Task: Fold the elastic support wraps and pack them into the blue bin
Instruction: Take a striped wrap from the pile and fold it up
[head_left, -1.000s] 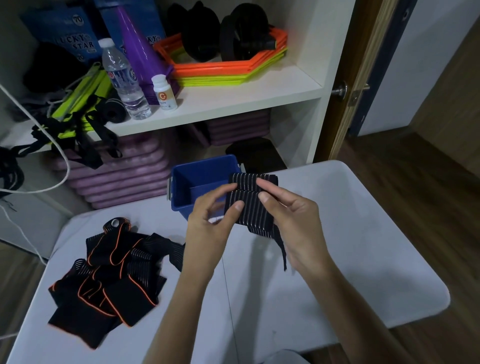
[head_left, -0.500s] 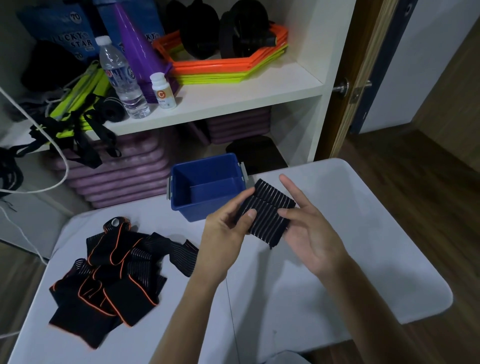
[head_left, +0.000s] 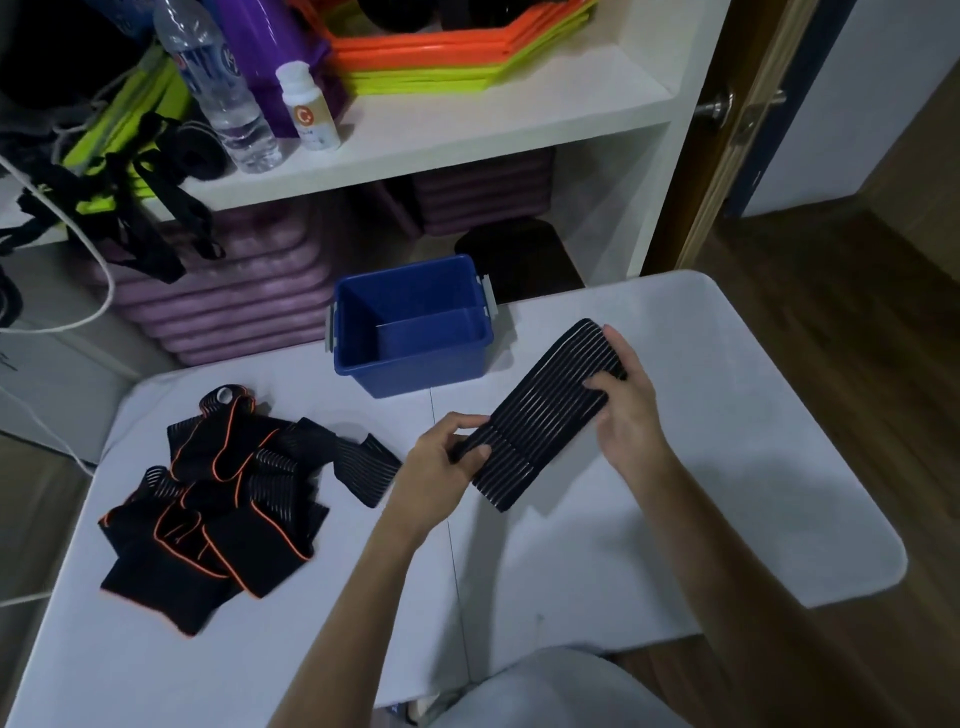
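Hands hold one striped black wrap (head_left: 545, 413) stretched out slantwise above the surface (head_left: 675, 493), between its middle and its right edge. The left hand (head_left: 441, 460) pinches the wrap's near, lower end, thumb on top and fingers curled beneath. The right hand (head_left: 626, 395) grips the far, upper end, fingers wrapped over the band's edge and thumb lying across its striped face. The band runs from near the middle of the surface up toward the far right corner, its far end lifted higher than the near one. Whether the near end touches the surface cannot be told.

The blue bin (head_left: 415, 364) stands at the far edge of the surface, about midway along it, just beyond the left hand and apart from the wrap. Its inside shows only blue walls and floor, and grey latches sit on its two short sides.

A heap of black wraps with orange trim (head_left: 218, 499) lies near the left edge of the surface, tangled and overlapping, one striped band trailing from it toward the left wrist.

Beyond the far edge stands a white shelf unit (head_left: 467, 135) carrying a water bottle (head_left: 223, 98), a small white bottle (head_left: 306, 106), and a stack of orange and yellow-green hexagonal rings (head_left: 467, 57). Purple mats (head_left: 223, 291) are stacked beneath the shelf.
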